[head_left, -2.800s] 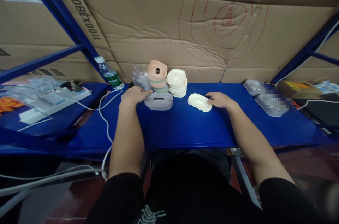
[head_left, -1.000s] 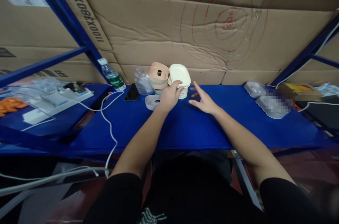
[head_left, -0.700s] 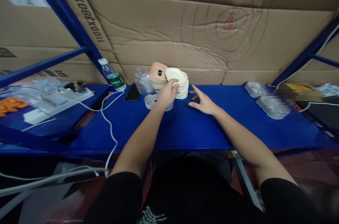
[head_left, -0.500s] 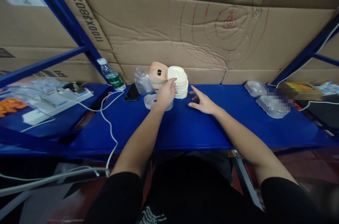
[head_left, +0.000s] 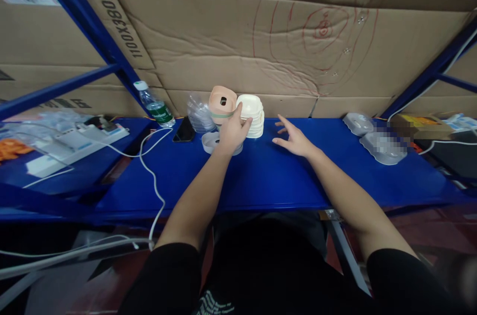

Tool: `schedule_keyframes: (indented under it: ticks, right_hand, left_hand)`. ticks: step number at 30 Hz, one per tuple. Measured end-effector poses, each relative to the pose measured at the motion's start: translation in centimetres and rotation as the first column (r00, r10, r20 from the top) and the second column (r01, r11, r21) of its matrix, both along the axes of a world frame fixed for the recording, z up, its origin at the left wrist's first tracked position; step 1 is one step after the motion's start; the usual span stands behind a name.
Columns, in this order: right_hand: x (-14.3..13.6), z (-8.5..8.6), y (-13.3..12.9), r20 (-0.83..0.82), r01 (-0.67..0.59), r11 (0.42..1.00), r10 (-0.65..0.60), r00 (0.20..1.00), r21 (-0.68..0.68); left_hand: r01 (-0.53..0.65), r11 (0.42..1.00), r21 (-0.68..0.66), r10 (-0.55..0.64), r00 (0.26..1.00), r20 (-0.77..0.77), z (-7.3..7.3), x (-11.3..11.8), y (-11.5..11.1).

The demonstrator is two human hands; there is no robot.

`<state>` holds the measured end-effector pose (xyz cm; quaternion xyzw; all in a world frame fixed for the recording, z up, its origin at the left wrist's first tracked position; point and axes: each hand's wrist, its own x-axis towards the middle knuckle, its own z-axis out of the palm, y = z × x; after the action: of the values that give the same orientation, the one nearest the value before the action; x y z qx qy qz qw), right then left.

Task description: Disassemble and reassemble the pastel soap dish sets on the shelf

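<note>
Head view: my left grip (head_left: 232, 132), thumb and forefinger parted at the cream stack (head_left: 256, 115), may topple it through uneven pressure, as my right grip (head_left: 298, 142), spread, supports nothing.

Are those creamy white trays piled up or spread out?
Piled up: the cream trays sit one on top of another, their rims showing as layers down the side.

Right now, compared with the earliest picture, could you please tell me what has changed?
The left hand has moved right, to the cream stack. The right hand has let go of the single cream tray, which now appears to top that stack. The peach container and water bottle stayed put.
</note>
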<state>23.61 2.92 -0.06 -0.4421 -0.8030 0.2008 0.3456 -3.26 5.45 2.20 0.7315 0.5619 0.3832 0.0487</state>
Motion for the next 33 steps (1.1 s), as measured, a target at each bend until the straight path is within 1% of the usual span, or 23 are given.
schedule_keyframes:
  ticks: [2, 3, 4, 5, 6, 7, 9, 11, 12, 13, 14, 16, 18, 19, 20, 23, 25, 27, 28, 31, 33]
  right_hand:
    - [1.9, 0.4, 0.6, 0.034, 0.075, 0.993, -0.078, 0.996, 0.089]
    - [3.2, 0.8, 0.9, 0.055, 0.138, 0.981, -0.147, 0.988, 0.139]
    - [4.6, 1.1, 1.2, 0.081, 0.219, 0.958, -0.237, 0.968, 0.186]
    - [6.1, 1.6, 1.4, 0.110, 0.316, 0.923, -0.345, 0.932, 0.218]
    - [7.7, 2.1, 1.5, 0.144, 0.427, 0.874, -0.465, 0.874, 0.232]
    - [9.3, 2.6, 1.4, 0.170, 0.546, 0.804, -0.587, 0.791, 0.235]
    - [12.7, 3.5, 0.8, 0.207, 0.752, 0.627, -0.778, 0.593, 0.203]
    - [15.9, 4.1, -0.1, 0.216, 0.878, 0.455, -0.882, 0.420, 0.151]
    - [17.3, 4.3, -0.6, 0.219, 0.916, 0.383, -0.910, 0.352, 0.117]
    - [18.5, 4.4, -1.0, 0.240, 0.939, 0.339, -0.918, 0.315, 0.062]
    - [19.4, 4.4, -1.4, 0.280, 0.943, 0.334, -0.904, 0.322, -0.008]
    - [20.4, 4.3, -1.7, 0.379, 0.919, 0.373, -0.838, 0.393, -0.127]
    - [19.9, 4.3, -1.7, 0.445, 0.892, 0.432, -0.778, 0.444, -0.134]
    - [19.2, 4.3, -1.6, 0.459, 0.874, 0.474, -0.757, 0.465, -0.105]
    - [18.2, 4.4, -1.5, 0.464, 0.847, 0.528, -0.735, 0.495, -0.068]
    - [15.1, 4.7, -1.2, 0.454, 0.722, 0.691, -0.656, 0.603, 0.040]
    - [13.5, 4.8, -1.2, 0.438, 0.629, 0.772, -0.600, 0.670, 0.094]
    - [12.8, 4.5, -1.0, 0.454, 0.561, 0.821, -0.543, 0.706, 0.109]
    - [12.6, 4.2, -0.8, 0.478, 0.540, 0.837, -0.511, 0.715, 0.088]
    - [12.3, 3.0, -0.1, 0.532, 0.510, 0.860, -0.421, 0.735, -0.024]
    - [11.7, 2.3, 0.5, 0.509, 0.469, 0.882, -0.384, 0.770, -0.043]
  left_hand:
    - [-0.010, 1.000, 0.014, 0.010, 1.000, 0.009, 0.3, 0.0, -0.8]
    - [-0.013, 1.000, 0.028, 0.012, 1.000, 0.017, 0.5, 0.0, -1.3]
    - [-0.007, 0.999, 0.047, 0.006, 1.000, 0.022, 0.5, 0.1, -1.9]
    - [0.014, 0.998, 0.067, -0.015, 1.000, 0.019, 0.6, 0.2, -2.5]
    - [0.051, 0.995, 0.082, -0.051, 0.999, 0.006, 0.6, 0.4, -3.1]
    - [0.101, 0.991, 0.087, -0.100, 0.995, -0.018, 0.5, 0.6, -3.7]
    - [0.224, 0.972, 0.069, -0.218, 0.972, -0.085, 0.4, 1.2, -4.6]
    - [0.350, 0.936, 0.024, -0.341, 0.924, -0.173, 0.2, 2.0, -5.3]
    - [0.403, 0.915, -0.003, -0.394, 0.894, -0.216, 0.1, 2.4, -5.6]
    - [0.445, 0.895, -0.030, -0.437, 0.863, -0.254, 0.1, 2.7, -5.7]
    - [0.473, 0.879, -0.054, -0.468, 0.838, -0.282, 0.1, 3.0, -5.9]
    - [0.493, 0.866, -0.086, -0.494, 0.815, -0.303, 0.1, 3.3, -5.9]
    - [0.480, 0.872, -0.101, -0.487, 0.821, -0.297, 0.1, 3.3, -5.9]
    - [0.469, 0.877, -0.107, -0.479, 0.828, -0.293, 0.2, 3.2, -5.8]
    - [0.459, 0.881, -0.112, -0.471, 0.833, -0.290, 0.2, 3.1, -5.8]
    - [0.445, 0.887, -0.123, -0.461, 0.838, -0.291, 0.1, 2.9, -5.6]
    - [0.450, 0.884, -0.129, -0.468, 0.833, -0.296, 0.0, 2.9, -5.6]
    - [0.451, 0.883, -0.133, -0.470, 0.831, -0.299, -0.1, 3.0, -5.6]
    - [0.449, 0.883, -0.133, -0.468, 0.832, -0.299, -0.2, 3.0, -5.6]
    - [0.447, 0.883, -0.142, -0.469, 0.831, -0.300, -0.4, 3.1, -5.6]
    - [0.446, 0.881, -0.157, -0.473, 0.829, -0.300, -0.5, 3.2, -5.6]
